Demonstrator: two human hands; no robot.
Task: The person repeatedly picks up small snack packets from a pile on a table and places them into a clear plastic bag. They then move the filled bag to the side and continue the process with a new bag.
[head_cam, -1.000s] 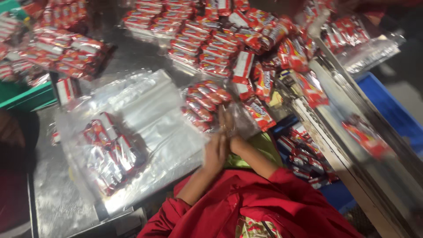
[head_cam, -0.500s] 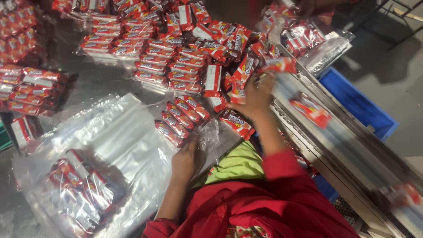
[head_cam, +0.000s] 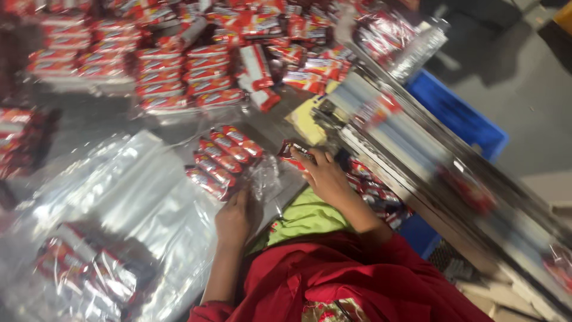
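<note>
Packet (head_cam: 293, 152): small red wrapper, glossy, at tabletop (head_cam: 107, 122) edge; pinched by right hand (head_cam: 325, 176)
Bundle (head_cam: 223, 158): red packets in clear plastic bag; left hand (head_cam: 233, 219) rests flat beside it, fingers together

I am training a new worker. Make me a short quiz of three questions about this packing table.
1. True or false: the right hand holds a red packet.
2. What does the left hand rest on? A) the blue crate B) the clear bag C) the yellow card
3. Fill in: the packets in the clear bag lie in a ____.

Key:
1. True.
2. B. The left hand is at the clear bag beside the row of packets; the blue crate and yellow card lie away from it.
3. Row.
</note>
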